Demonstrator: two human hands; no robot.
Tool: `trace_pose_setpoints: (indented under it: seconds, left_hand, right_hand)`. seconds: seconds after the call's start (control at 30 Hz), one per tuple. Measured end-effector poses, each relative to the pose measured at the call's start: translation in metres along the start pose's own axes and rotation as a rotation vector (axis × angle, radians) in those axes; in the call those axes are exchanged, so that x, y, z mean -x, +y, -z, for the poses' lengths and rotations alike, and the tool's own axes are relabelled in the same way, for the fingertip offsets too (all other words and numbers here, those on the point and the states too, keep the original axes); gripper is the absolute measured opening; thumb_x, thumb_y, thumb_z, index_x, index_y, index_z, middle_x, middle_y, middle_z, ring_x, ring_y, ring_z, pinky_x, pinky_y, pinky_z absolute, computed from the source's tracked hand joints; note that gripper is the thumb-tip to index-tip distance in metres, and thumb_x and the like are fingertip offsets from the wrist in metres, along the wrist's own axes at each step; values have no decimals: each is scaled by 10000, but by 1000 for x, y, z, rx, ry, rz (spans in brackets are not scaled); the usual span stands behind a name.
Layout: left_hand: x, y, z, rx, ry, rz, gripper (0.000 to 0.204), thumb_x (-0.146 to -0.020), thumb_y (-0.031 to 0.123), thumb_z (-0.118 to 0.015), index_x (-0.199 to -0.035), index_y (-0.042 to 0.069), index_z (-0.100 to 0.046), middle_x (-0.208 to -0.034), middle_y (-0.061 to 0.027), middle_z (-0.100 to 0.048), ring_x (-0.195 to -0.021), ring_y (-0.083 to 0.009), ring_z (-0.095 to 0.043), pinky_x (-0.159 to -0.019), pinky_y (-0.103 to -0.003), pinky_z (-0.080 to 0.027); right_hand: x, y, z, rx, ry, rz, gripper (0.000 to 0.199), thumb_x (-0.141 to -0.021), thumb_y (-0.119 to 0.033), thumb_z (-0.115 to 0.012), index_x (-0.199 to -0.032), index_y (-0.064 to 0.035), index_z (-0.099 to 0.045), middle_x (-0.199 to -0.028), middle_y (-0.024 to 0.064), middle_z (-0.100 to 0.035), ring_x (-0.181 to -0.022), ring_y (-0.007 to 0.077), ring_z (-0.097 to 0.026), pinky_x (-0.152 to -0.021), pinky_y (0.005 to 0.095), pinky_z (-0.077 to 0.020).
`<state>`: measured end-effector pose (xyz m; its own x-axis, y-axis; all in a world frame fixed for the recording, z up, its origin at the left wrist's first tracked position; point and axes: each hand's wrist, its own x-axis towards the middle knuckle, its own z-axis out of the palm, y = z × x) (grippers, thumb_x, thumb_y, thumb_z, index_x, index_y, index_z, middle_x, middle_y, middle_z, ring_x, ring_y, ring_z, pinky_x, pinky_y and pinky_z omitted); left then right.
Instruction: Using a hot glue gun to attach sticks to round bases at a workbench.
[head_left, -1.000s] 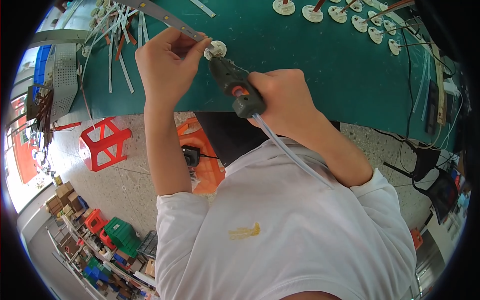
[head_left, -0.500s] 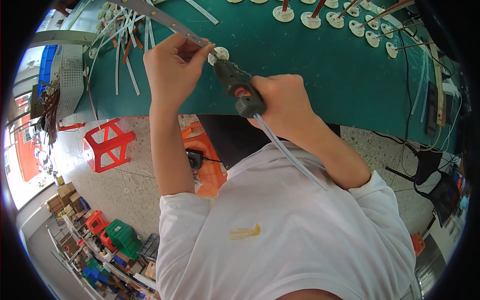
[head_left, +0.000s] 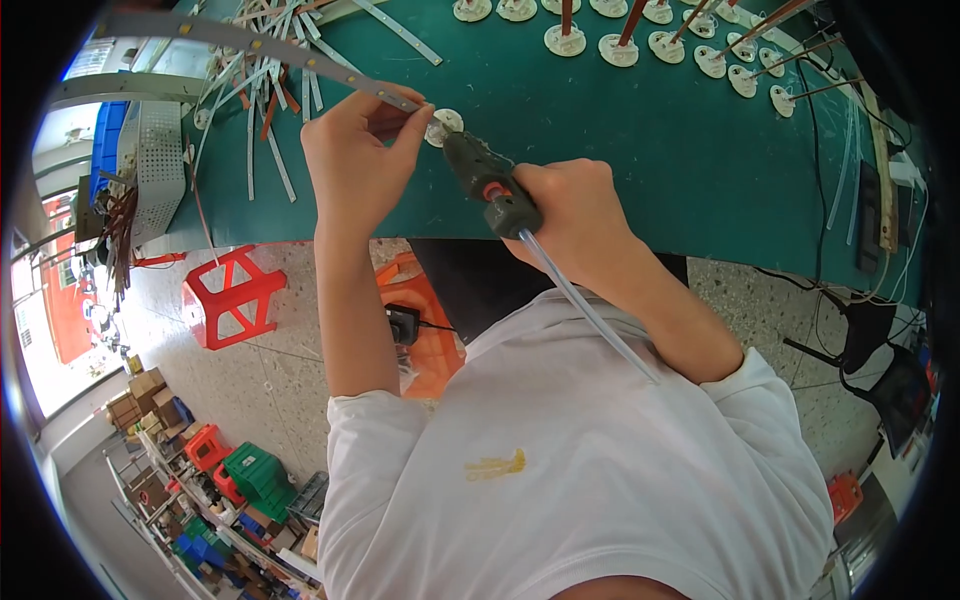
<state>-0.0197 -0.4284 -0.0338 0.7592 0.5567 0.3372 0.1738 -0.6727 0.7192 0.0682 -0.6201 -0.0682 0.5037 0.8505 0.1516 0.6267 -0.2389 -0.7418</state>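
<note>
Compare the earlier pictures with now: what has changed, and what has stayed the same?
The long grey flat strip slopes more gently, with more of its length in view. The view shifted, so the green tabletop sits lower in frame. Nothing was gripped or released: the left hand still pinches the strip, the right hand still holds the dark plastic glue gun by the round white disc.
</note>
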Motion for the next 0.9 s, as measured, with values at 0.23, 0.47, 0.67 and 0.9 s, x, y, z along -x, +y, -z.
trace_pose_setpoints:
  seconds: [0.23, 0.47, 0.67, 0.9]
  left_hand:
    - [0, 29, 5, -292, 63, -43, 162, -830, 171, -788, -836, 14, -748, -687, -74, -709, -584, -114, -655, -547, -241, -475]
    - [-1, 26, 7, -197, 41, 29, 171, -856, 144, -746, -853, -27, -739, -683, -92, -698, -572, -127, -654, -562, -254, -496]
    - [-5, 35, 9, -198, -38, -3, 138, -870, 94, -695, -927, -21, -746, -726, -120, -714, -616, -160, -688, -619, -271, -532]
    - [-15, 30, 10, -222, -117, 29, 142, -875, 108, -705, -955, 8, -764, -764, -122, -741, -630, -171, -696, -622, -293, -530]
  right_hand:
    - [-1, 0, 2, 6, -15, -16, 181, -632, -154, -761, -730, -65, -638, -632, 138, -626, -590, 354, -630, -549, 410, -493]
    - [0, 2, 1, -43, 5, -8, 193, -664, -182, -777, -730, -63, -639, -634, 144, -627, -596, 352, -636, -546, 408, -497]
    - [1, 7, -2, -93, 78, 23, 186, -682, -163, -766, -713, -44, -625, -624, 150, -615, -587, 362, -626, -543, 411, -494]
    - [1, 4, 1, -93, 12, -6, 215, -749, -238, -732, -757, -41, -647, -656, 162, -654, -637, 370, -669, -606, 440, -545]
